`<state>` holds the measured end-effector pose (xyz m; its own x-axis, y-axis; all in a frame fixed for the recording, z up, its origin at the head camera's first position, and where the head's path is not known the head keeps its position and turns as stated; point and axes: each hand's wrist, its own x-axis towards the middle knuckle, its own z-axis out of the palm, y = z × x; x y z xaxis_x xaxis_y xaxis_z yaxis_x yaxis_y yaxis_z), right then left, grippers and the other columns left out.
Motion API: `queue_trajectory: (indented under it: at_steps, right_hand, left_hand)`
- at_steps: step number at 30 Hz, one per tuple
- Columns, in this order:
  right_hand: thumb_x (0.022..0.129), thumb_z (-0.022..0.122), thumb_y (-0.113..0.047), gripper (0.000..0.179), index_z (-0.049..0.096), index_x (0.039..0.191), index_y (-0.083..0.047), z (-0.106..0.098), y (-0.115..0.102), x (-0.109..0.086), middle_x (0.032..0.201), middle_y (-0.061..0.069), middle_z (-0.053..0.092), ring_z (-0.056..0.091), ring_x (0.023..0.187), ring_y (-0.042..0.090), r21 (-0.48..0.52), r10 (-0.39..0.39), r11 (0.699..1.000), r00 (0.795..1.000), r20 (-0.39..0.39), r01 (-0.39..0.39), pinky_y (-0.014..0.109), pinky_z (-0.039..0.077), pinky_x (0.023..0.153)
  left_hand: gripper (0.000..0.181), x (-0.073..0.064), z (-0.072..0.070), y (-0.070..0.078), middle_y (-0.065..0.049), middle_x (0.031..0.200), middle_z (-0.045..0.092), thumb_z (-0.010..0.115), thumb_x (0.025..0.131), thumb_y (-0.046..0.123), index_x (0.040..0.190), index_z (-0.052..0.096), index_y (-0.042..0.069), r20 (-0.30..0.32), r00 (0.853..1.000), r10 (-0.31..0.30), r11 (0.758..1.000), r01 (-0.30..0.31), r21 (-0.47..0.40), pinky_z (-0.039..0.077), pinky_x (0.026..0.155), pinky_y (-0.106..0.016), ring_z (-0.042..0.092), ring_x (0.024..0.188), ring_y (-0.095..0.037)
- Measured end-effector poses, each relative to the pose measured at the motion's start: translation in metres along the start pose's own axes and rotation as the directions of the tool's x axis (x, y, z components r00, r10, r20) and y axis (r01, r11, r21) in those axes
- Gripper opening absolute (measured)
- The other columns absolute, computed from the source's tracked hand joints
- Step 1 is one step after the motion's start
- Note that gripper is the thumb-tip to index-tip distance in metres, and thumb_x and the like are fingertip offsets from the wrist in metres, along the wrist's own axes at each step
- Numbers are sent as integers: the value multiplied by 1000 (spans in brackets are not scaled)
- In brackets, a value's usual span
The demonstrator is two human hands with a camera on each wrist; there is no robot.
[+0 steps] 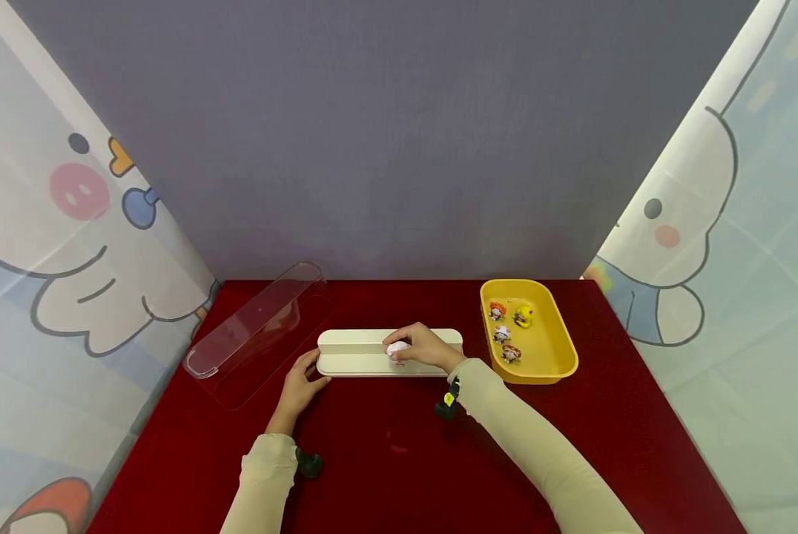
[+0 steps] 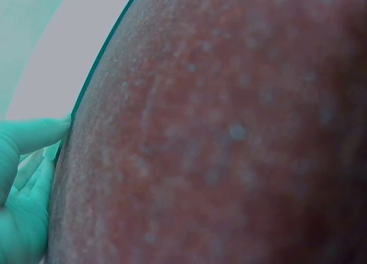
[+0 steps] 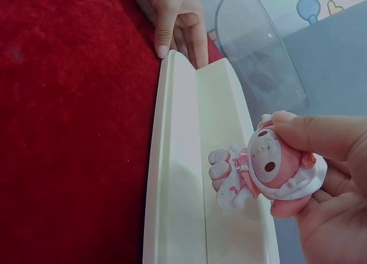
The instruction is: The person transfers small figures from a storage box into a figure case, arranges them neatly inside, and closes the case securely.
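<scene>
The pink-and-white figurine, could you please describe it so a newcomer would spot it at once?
On the red table, find the long cream stand. At its middle, the right hand pinches the pink-and-white figurine. Unlike the four figurines in the yellow tray, it is in a hand, with a pink head around a white face.

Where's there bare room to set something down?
Red cloth is bare between the sleeves, and behind the cream stepped stand, between clear cover and yellow tray. The tray's right side is bare too. Crowded: the stand, where the left hand and right hand work, and the tray's left side, with four figurines.
</scene>
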<state>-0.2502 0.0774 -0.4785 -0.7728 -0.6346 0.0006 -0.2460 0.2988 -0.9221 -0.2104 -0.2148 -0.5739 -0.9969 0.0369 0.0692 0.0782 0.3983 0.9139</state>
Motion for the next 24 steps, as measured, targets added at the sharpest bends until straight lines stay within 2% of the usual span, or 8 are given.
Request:
queue_trajectory:
  at_steps: [2, 4, 8, 15, 24]
  right_hand:
    - [84, 66, 4, 31, 61, 113, 14, 3, -1, 2, 108, 26, 64, 63, 79, 27, 4, 3, 1000, 1000, 6, -3, 41, 59, 72]
    - [84, 67, 1, 30, 63, 112, 11, 6, 6, 7, 107, 23, 66, 62, 76, 20, -5, 4, 1000, 1000, 1, -4, 34, 59, 69]
    - [83, 69, 0, 28, 67, 110, 7, 10, 5, 11, 108, 17, 67, 59, 76, 9, -42, 11, 999, 1000, -7, -12, 20, 55, 65]
    - [83, 69, 1, 27, 67, 110, 5, 15, 2, 17, 110, 16, 67, 57, 79, 9, -91, -14, 996, 1000, -10, 13, 17, 53, 66]
    - [82, 70, -2, 28, 68, 110, 3, 22, -6, 25, 111, 13, 67, 57, 85, 9, -151, -11, 989, 999, -33, 6, 14, 50, 69]
  left_hand:
    - [69, 0, 0, -1, -25, 142, 36, 70, 77, -11, 138, 38, -10, -2, 1000, 1, 1000, -1, 7, 40, 106, -42, 38, 130, -40]
    - [69, 1, 0, -3, -25, 142, 36, 70, 77, -11, 138, 39, -9, -6, 1000, 3, 1000, -2, 7, 40, 106, -43, 38, 130, -40]
    - [70, 2, 1, -4, -25, 141, 37, 72, 76, -10, 138, 39, -9, -4, 1000, 9, 1000, -9, 7, 40, 106, -43, 38, 130, -41]
    - [70, 2, 1, -2, -25, 141, 37, 72, 77, -9, 138, 39, -9, 3, 1000, -1, 1000, 1, 12, 40, 106, -42, 37, 131, -41]
    - [69, 2, 0, -1, -26, 141, 37, 70, 77, -10, 138, 38, -10, 6, 1000, 10, 1000, -10, 16, 40, 106, -44, 38, 130, -41]
